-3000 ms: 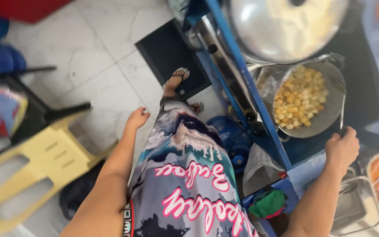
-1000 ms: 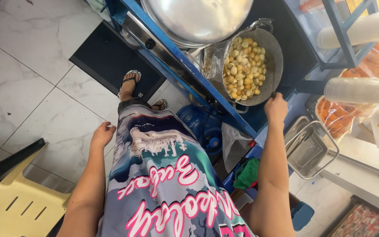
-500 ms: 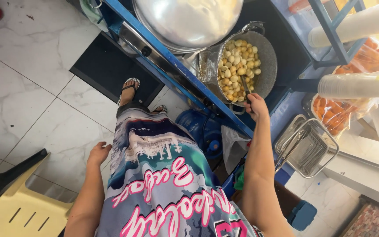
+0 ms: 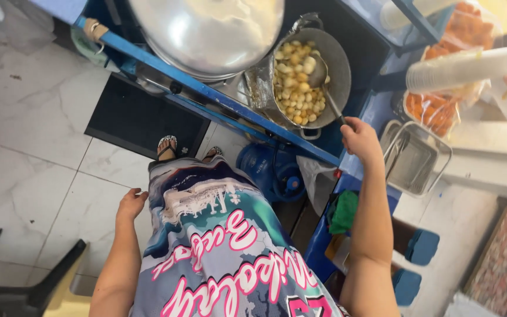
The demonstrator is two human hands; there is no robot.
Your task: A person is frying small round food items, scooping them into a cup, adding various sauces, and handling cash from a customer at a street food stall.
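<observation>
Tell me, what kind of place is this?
Probably a street-food stall: a blue cart frame carries a pan of small yellow balls, the right hand holds a ladle in it, and stacked cups lie nearby.

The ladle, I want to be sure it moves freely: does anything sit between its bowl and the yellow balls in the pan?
Nothing visible does. The right hand holds the ladle, whose bowl already rests among the yellow balls in the pan.

Bright daylight glares off the steel lid [image 4: 206, 32] and blows out the top-right corner; edges look slightly stretched.
</observation>
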